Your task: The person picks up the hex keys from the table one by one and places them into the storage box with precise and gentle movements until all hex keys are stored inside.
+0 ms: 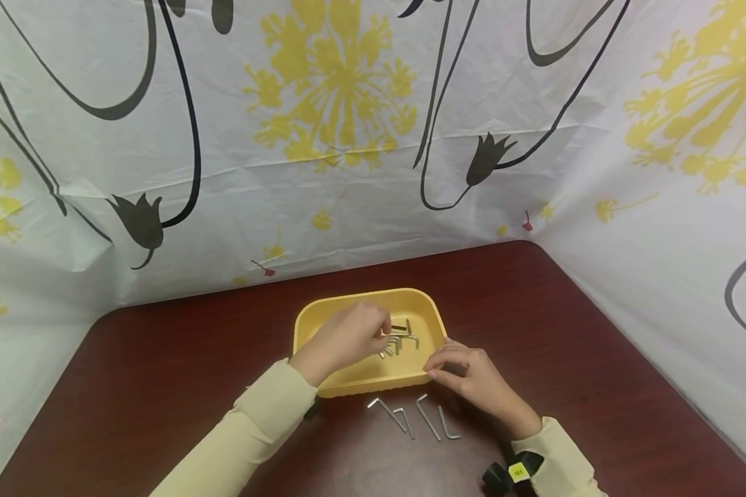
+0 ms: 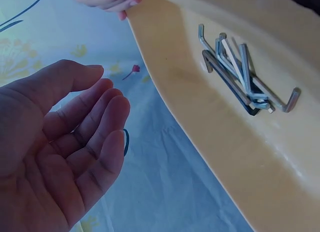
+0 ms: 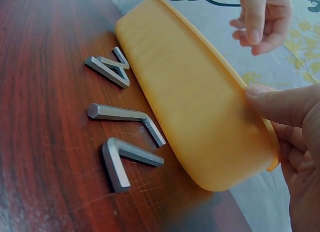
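hex keys: left hand over the heap, right hand steadying the tray

the left hand (image 1: 351, 335) is poised over the yellow plastic tray (image 1: 342, 379). fingers loosely curved, thumb tip near the forefinger; the left-wrist view shows nothing in the grip and the fingertips apart from the metal. the right hand (image 3: 302, 122) pinches the tray at its near right corner, thumb lying over the rim.

hex keys: a tangled heap (image 2: 245, 67) rests on the tray floor, toward the right side in the head view, long and short arms crossing. one piece in it, a black hex key (image 1: 399, 328), stands out from the silver. four loose hex keys (image 3: 117, 112) lie on the dark red wood-grain table (image 1: 193, 386) just in front of the tray. the two leftmost lie close together; whether they touch, cannot tell.

handling notes (judgement): fingertip work over the heap seems to want a narrow thumb-and-forefinger pinch on one long arm, the other fingers tucked clear. a topmost key is probably the best choice, since short bent ends below are likely to hook neighbours. lift slowly, straight up; if a second key rides along, a small twist should free it. keep the right-hand pinch firm but light: too much pressure on that corner might tip the tray and slide the heap.
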Demonstrator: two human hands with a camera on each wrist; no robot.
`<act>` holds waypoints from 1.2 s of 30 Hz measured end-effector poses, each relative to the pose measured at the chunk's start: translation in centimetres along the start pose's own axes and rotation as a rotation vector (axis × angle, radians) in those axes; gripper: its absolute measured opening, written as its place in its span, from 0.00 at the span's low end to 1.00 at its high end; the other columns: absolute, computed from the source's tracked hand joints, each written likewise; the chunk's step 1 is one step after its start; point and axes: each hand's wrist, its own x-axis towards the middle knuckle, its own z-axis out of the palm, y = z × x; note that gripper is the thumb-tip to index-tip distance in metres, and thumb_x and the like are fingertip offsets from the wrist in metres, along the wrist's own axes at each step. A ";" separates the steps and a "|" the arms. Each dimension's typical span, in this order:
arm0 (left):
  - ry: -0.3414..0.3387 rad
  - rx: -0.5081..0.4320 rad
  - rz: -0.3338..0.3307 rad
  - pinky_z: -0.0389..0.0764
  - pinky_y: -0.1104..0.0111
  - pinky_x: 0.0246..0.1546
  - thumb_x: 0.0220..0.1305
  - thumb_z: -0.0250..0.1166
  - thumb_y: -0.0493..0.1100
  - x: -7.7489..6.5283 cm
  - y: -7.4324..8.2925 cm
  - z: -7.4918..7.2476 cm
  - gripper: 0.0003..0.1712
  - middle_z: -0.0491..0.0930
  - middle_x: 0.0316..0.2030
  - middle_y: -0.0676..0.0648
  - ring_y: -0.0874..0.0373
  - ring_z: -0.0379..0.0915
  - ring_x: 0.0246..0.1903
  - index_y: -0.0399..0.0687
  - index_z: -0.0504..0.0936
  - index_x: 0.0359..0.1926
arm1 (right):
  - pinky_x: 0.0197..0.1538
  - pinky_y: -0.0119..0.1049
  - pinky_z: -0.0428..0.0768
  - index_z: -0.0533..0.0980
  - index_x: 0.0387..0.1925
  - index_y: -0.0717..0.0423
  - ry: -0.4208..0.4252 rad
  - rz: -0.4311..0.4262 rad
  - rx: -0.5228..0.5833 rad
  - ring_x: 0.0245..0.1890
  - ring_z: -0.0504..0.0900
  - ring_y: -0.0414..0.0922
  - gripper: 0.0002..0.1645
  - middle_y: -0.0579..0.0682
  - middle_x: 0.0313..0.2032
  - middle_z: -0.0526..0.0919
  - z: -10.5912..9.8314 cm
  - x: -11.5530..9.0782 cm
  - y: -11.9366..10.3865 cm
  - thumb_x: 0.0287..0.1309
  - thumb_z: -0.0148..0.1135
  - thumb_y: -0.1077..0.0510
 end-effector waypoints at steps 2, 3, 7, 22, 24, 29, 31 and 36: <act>0.015 -0.003 0.007 0.72 0.74 0.26 0.51 0.63 0.37 -0.5 0.1 0.1 0.02 0.77 0.26 0.54 0.63 0.69 0.26 0.46 0.81 0.28 | 0.59 0.39 0.63 0.79 0.26 0.58 -0.001 0.006 0.001 0.35 0.81 0.48 0.09 0.49 0.26 0.82 0.0 0.0 0.0 0.41 0.66 0.72; 0.017 -0.004 0.009 0.72 0.74 0.26 0.51 0.62 0.37 -0.8 0.1 0.2 0.02 0.77 0.26 0.54 0.63 0.70 0.27 0.46 0.81 0.28 | 0.59 0.39 0.63 0.79 0.26 0.58 -0.001 0.009 0.002 0.36 0.81 0.49 0.09 0.49 0.26 0.82 0.0 0.0 0.0 0.41 0.66 0.72; 0.027 0.004 0.002 0.73 0.72 0.28 0.52 0.62 0.38 -1.8 0.3 0.6 0.02 0.76 0.27 0.53 0.62 0.71 0.28 0.46 0.81 0.29 | 0.60 0.37 0.63 0.80 0.26 0.58 0.000 0.022 0.008 0.37 0.80 0.50 0.09 0.49 0.26 0.82 0.0 0.0 0.1 0.41 0.66 0.72; 0.105 -0.033 -0.011 0.71 0.74 0.25 0.50 0.64 0.38 -5.1 0.8 2.9 0.04 0.72 0.25 0.55 0.64 0.70 0.25 0.47 0.79 0.30 | 0.60 0.36 0.62 0.80 0.26 0.57 0.005 0.043 0.011 0.36 0.80 0.49 0.08 0.48 0.26 0.82 0.1 -0.1 0.2 0.42 0.67 0.71; 0.109 -0.023 -0.015 0.72 0.74 0.25 0.49 0.64 0.38 -5.5 0.8 3.1 0.04 0.73 0.25 0.56 0.65 0.70 0.25 0.47 0.79 0.30 | 0.60 0.37 0.62 0.80 0.26 0.57 0.007 0.033 0.011 0.35 0.80 0.48 0.09 0.49 0.26 0.82 0.1 -0.1 0.2 0.41 0.67 0.72; 0.105 -0.022 -0.028 0.72 0.74 0.26 0.49 0.64 0.37 -6.3 0.7 3.7 0.02 0.72 0.24 0.57 0.65 0.68 0.25 0.49 0.79 0.27 | 0.60 0.39 0.62 0.80 0.26 0.58 0.001 0.036 0.017 0.35 0.80 0.48 0.09 0.49 0.26 0.82 0.1 0.0 0.2 0.41 0.66 0.72; 0.090 -0.029 -0.035 0.71 0.74 0.25 0.50 0.64 0.38 -6.8 0.7 3.9 0.02 0.71 0.23 0.57 0.66 0.67 0.24 0.49 0.79 0.26 | 0.60 0.38 0.62 0.80 0.26 0.58 -0.001 0.037 0.017 0.35 0.80 0.48 0.08 0.49 0.26 0.82 0.1 0.0 0.2 0.42 0.67 0.71; 0.067 -0.031 -0.035 0.72 0.74 0.26 0.50 0.65 0.39 -7.6 0.7 4.6 0.01 0.74 0.24 0.57 0.67 0.69 0.24 0.48 0.81 0.27 | 0.61 0.34 0.61 0.80 0.26 0.57 0.001 0.046 0.014 0.36 0.80 0.47 0.08 0.48 0.26 0.82 0.1 0.0 0.2 0.42 0.67 0.71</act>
